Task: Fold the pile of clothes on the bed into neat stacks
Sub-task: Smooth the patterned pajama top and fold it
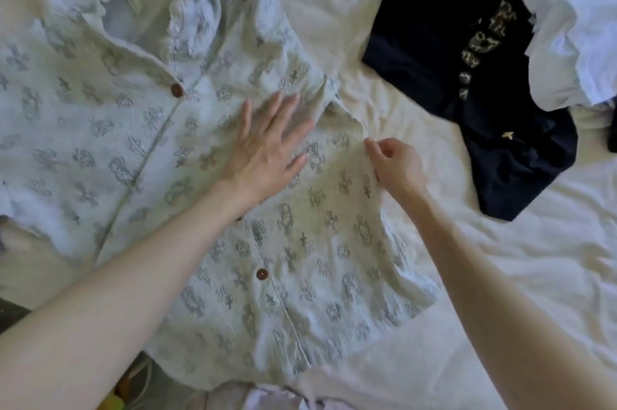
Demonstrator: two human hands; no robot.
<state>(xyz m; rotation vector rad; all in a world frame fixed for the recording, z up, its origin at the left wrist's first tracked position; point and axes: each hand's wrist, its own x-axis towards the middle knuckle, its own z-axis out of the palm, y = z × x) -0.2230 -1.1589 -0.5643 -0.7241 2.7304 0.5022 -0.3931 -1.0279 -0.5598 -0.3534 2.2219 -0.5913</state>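
Shirt (187, 156) is spread button-side up on bed (500, 276). Left hand (267, 146) is pressed flat, fingers straight, likely anchoring fabric; side edge is pinched by right hand (397, 166), probably for folding inward.

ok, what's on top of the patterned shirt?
The left hand presses flat on the patterned shirt; the right hand pinches its edge. Whatever lies under the shirt is covered.

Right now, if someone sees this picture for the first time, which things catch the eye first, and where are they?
The pale printed shirt with brown buttons fills the left and middle of the bed, spread out flat. The left hand presses flat on it while the right hand pinches its right edge. At the upper right a dark navy garment lies on the white sheet, beside crumpled white clothes.
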